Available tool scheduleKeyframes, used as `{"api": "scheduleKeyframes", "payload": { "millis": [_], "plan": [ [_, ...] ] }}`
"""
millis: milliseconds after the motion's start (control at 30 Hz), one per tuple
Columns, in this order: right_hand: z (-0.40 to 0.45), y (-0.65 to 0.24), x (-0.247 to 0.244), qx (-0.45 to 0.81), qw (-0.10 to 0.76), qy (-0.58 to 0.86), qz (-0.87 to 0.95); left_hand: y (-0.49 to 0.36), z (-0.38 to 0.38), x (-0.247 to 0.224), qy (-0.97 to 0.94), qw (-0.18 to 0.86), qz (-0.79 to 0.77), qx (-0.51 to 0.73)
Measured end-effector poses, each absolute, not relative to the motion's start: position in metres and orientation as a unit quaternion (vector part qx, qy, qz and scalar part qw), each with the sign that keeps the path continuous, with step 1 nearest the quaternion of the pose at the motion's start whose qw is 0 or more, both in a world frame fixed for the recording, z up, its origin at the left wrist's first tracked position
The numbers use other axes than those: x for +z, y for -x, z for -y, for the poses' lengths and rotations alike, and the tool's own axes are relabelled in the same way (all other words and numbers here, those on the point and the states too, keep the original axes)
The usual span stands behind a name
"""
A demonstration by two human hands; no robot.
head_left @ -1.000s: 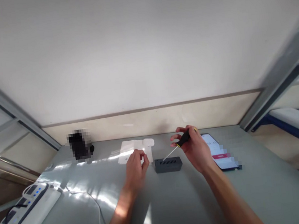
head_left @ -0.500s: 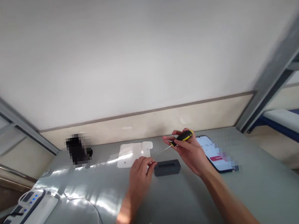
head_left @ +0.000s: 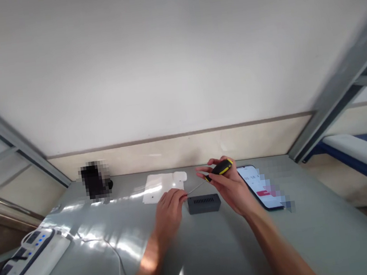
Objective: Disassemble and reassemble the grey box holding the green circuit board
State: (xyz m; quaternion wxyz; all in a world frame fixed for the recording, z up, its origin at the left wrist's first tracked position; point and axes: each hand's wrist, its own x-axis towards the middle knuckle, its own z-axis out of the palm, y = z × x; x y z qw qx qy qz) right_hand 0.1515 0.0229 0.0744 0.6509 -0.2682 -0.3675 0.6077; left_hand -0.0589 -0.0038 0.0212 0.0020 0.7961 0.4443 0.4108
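Note:
A black and yellow screwdriver (head_left: 220,169) is held in my right hand (head_left: 230,188), its thin shaft slanting down to the left. The shaft's end meets the pinched fingertips of my left hand (head_left: 170,210); anything small between those fingers is too hidden to make out. Just right of my left fingertips, a dark grey box (head_left: 204,204) with a row of slots on top lies on the table. Behind my left hand is a white sheet (head_left: 158,187) with a small white rounded piece (head_left: 180,176) at its right corner.
A phone (head_left: 261,187) with a lit screen lies right of my right hand. At the left are a white power strip (head_left: 36,271) and a white cable (head_left: 119,266). A blurred black object (head_left: 95,181) stands at the back left of the grey table (head_left: 204,251).
The screwdriver and my right hand have shifted slightly left. My left fingertips have moved a little left and closed together around the shaft's end.

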Motion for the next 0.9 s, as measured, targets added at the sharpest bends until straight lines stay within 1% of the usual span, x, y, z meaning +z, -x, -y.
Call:
{"api": "scheduleKeyframes", "payload": {
  "millis": [233, 367, 667, 800, 900],
  "plan": [
    [-0.02, -0.145, 0.077, 0.587, 0.662, 0.275, 0.375, 0.06, 0.003, 0.022, -0.792, 0.004, -0.451, 0.411],
    [-0.018, -0.145, 0.077, 0.59, 0.658, 0.274, 0.379, 0.059, 0.004, 0.023, -0.79, 0.022, -0.454, 0.411],
    [-0.021, -0.146, 0.076, 0.581, 0.658, 0.281, 0.388, 0.053, 0.007, 0.015, -0.761, 0.124, -0.483, 0.416],
    [-0.024, -0.158, 0.079, 0.549, 0.68, 0.295, 0.386, 0.047, 0.01, 0.013, -0.732, 0.16, -0.496, 0.438],
    [-0.027, -0.176, 0.084, 0.515, 0.706, 0.297, 0.384, 0.041, 0.013, 0.011, -0.726, 0.209, -0.487, 0.437]
  ]
}}
